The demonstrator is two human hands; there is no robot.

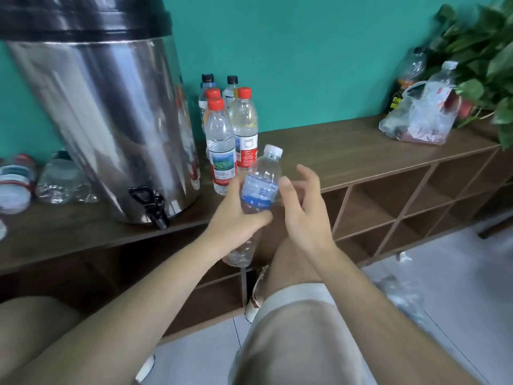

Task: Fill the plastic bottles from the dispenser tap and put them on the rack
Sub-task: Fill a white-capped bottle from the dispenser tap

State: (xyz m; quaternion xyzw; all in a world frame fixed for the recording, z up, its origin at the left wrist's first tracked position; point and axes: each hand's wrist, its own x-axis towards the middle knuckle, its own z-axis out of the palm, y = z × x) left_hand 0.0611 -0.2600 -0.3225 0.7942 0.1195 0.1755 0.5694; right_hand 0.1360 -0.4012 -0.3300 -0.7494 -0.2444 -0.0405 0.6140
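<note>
— At the centre of the frame, what does the left grip [236,222] hold?
— It is wrapped round a tilted clear bottle [259,187] with a blue label, in front of the tabletop [347,151].
— And the right grip [302,212]?
— Wide, with loose fingers, just right of the bottle. Whether it touches, I cannot tell.
— The tap [151,201]?
— Left of the bottle, on the steel dispenser [111,120].

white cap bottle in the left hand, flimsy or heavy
Probably light: the white-capped bottle looks clear, no water line visible. Its thin wall may dent under the left hand. Round, so it likely rolls if laid down.
</note>
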